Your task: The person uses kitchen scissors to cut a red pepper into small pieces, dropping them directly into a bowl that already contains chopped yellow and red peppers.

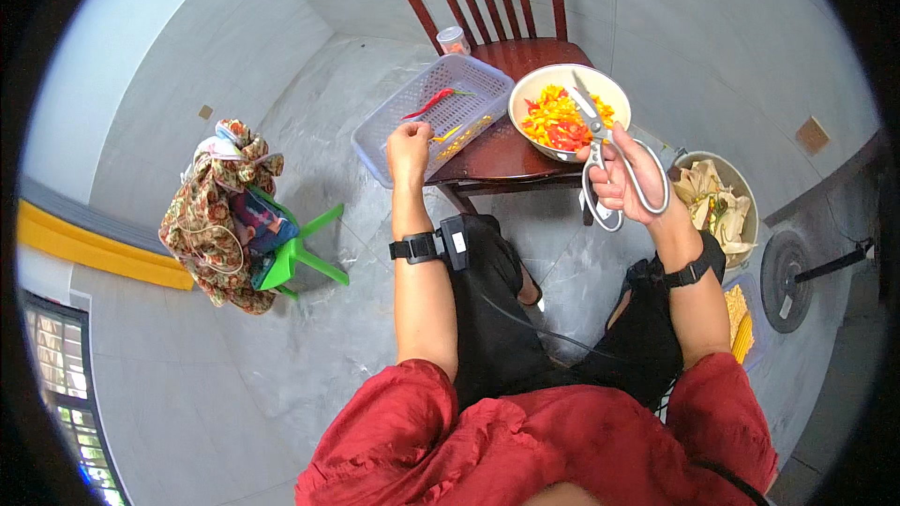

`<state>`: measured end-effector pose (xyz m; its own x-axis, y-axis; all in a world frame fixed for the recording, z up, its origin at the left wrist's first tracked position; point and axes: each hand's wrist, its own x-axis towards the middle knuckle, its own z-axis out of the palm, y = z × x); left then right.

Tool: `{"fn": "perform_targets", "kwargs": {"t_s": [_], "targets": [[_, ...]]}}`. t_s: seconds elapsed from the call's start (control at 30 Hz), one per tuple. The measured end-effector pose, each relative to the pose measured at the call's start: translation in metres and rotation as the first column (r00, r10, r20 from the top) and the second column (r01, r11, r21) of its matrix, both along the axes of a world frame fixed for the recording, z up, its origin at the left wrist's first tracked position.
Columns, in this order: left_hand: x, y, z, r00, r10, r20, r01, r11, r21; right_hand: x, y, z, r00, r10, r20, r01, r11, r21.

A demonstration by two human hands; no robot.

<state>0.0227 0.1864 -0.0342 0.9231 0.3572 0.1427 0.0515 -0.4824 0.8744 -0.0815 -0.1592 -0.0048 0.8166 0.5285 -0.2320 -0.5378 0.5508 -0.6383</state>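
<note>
My left hand [409, 152] is over the near left part of a lavender plastic basket [369, 137], its fingers curled. A yellow chilli [447, 133] shows just beside those fingers; whether they grip it, I cannot tell. Farther inside the basket lies a red chilli [430, 104] with a green stem. My right hand [622, 176] grips a pair of metal kitchen scissors [596, 123] by the looped handles, blades pointing away from me and slightly parted. Beneath the blades is a cream bowl [522, 88] holding cut red and yellow chilli pieces [555, 119].
Basket and bowl rest on a dark wooden chair [485, 161], with a lidded clear jar [453, 41] behind. On the right are a pail [751, 204] of husks, a tray [758, 316] of corn and a round stand base [784, 281]. Left, a green stool [288, 263] bears patterned cloth [211, 218].
</note>
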Motion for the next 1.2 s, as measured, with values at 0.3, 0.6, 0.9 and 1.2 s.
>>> {"fn": "perform_targets", "kwargs": {"t_s": [0.3, 0.6, 0.9, 1.2], "targets": [[0.035, -0.011, 0.012, 0.982, -0.077, -0.174, 0.115, 0.969, 0.218, 0.005, 0.000, 0.000, 0.999, -0.035, -0.025, 0.037, 0.996, 0.078], [0.086, -0.021, -0.012, 0.916, -0.206, -0.345, 0.327, 0.882, 0.340, 0.025, -0.003, 0.002, 0.997, -0.081, -0.012, 0.080, 0.996, -0.041], [0.127, -0.031, -0.017, 0.876, -0.132, -0.464, 0.329, 0.867, 0.374, 0.043, 0.005, 0.003, 0.999, -0.047, 0.017, 0.047, 0.999, 0.002], [0.148, 0.001, -0.038, 0.749, -0.024, -0.662, 0.340, 0.872, 0.353, 0.046, 0.015, -0.001, 0.999, -0.040, 0.022, 0.040, 0.999, -0.032]]}}
